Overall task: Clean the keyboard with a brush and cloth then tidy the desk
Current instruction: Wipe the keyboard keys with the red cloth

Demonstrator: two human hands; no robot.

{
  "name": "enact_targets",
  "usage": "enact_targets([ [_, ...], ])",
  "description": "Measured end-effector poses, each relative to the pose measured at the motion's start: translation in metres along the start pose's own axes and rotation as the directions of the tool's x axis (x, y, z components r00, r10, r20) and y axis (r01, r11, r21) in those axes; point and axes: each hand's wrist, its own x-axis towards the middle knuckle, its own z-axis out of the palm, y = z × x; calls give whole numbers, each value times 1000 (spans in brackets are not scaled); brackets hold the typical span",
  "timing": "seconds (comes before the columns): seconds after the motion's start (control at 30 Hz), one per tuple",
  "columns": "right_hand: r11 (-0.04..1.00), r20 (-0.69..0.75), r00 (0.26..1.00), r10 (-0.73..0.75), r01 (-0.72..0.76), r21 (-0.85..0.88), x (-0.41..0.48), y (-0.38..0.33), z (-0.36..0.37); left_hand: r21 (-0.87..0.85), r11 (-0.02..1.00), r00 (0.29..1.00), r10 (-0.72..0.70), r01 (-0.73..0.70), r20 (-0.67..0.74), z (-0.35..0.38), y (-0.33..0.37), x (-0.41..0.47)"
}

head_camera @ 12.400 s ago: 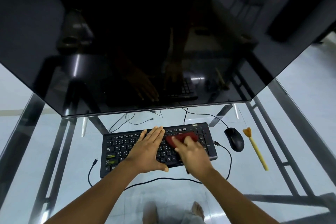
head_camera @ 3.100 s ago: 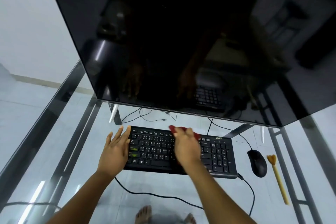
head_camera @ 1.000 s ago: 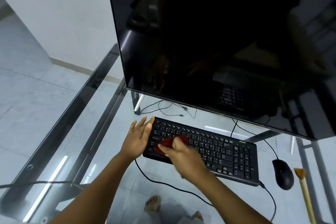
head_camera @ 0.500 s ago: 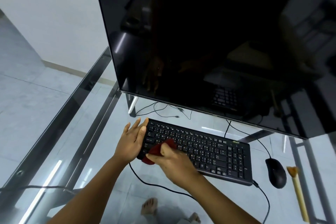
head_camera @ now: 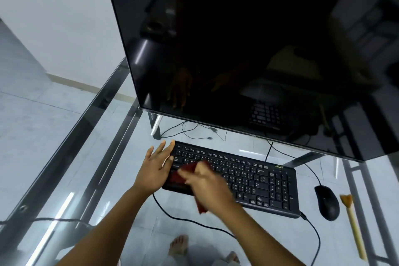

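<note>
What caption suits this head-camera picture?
Right hand grips a red cloth on the black keyboard; left hand rests open on its end.

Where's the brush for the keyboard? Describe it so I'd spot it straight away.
Below the big black monitor, a black keyboard lies on the glass desk. Right of the keyboard sits a black mouse, and just right of that lies the brush. It alone is long, thin and pale yellow, with an orange bristle tuft at its far end.

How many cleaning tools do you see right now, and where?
2. The red cloth is in the right hand on the keyboard, left end; the brush lies right of the mouse.
</note>
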Motion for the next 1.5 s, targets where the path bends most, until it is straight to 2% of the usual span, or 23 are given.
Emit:
enact_targets([
  [0.03, 994, -44, 995, 91, -93, -54, 5, 9, -9, 14, 1000, 1000, 7, -7, 2, 0, -2, 0],
  [0.1, 945, -107, 939, 326, -322, 54, 13, 25, -19, 60, 998, 1000, 23, -23, -5, 0, -1, -2],
  [0.13, 932, -139, 922, 361, -353, 81, 16, 29, -18, 96, 995, 999, 38, -36, -14, 0, 1, -3],
  [0.3, 991, -28, 990, 136, -137, -14, 27, -3, -13, 244, 965, 992, 116, -100, -51, 3, 2, -7],
  [0.33, 983, -52, 982, 184, -183, 17, 34, 3, -19, 253, 962, 992, 119, -104, -47, 3, 2, -7],
  [0.4, 917, -92, 915, 394, -384, 104, 49, 20, -28, 263, 960, 993, 114, -98, -45, 3, 1, -7],
  [0.47, 878, -97, 872, 479, -475, 66, 61, 22, -25, 279, 956, 993, 108, -90, -51, 4, 1, -8],
  [0.53, 906, -56, 907, 416, -409, 110, 66, -7, -20, 292, 952, 991, 119, -96, -63, 6, 0, -8],
  [0.6, 976, -11, 978, 210, -209, 60, 66, -25, -6, 299, 949, 990, 127, -103, -62, 7, -2, -8],
  [0.63, 987, 9, 987, 159, -160, 35, 65, -24, -5, 297, 949, 990, 128, -104, -60, 7, -2, -8],
  [0.7, 970, 7, 970, 242, -242, -28, 68, -2, -13, 298, 949, 991, 123, -101, -55, 6, -2, -8],
  [0.8, 836, -18, 836, 548, -547, 49, 62, 31, -23, 299, 950, 992, 108, -85, -61, 7, 0, -8],
  [0.83, 831, -18, 832, 555, -553, 65, 62, 24, -24, 302, 949, 992, 111, -87, -64, 7, 1, -8],
  [0.93, 957, 22, 957, 290, -290, 0, 64, -21, -10, 308, 946, 989, 130, -105, -64, 6, 1, -10],
  [1.0, 978, 40, 977, 208, -208, -6, 66, -20, -9, 299, 948, 989, 133, -108, -65, 5, 2, -9],
  [1.07, 952, 33, 952, 306, -304, -42, 69, 10, -22, 281, 954, 989, 128, -104, -70, 5, 4, -8],
  [1.17, 822, 5, 822, 570, -569, -24, 62, 50, -38, 282, 955, 988, 123, -92, -94, 6, 3, -10],
  [1.2, 816, -8, 816, 577, -577, -29, 59, 44, -36, 287, 953, 987, 127, -94, -98, 7, 3, -10],
  [1.23, 854, -20, 855, 518, -518, -50, 60, 30, -31, 292, 952, 986, 129, -95, -101, 7, 2, -9],
  [1.3, 950, 44, 950, 310, -307, -58, 57, -8, -15, 305, 948, 986, 125, -87, -107, 8, 1, -9],
  [1.37, 991, 147, 980, 135, -137, 4, 54, -31, -7, 310, 948, 987, 111, -68, -120, 9, 0, -11],
  [1.4, 994, 141, 984, 105, -109, 20, 56, -29, -9, 306, 950, 987, 98, -54, -129, 9, 0, -11],
  [1.5, 949, 35, 949, 314, -314, -27, 63, 7, -20, 309, 950, 988, 80, -35, -135, 9, -1, -12],
])
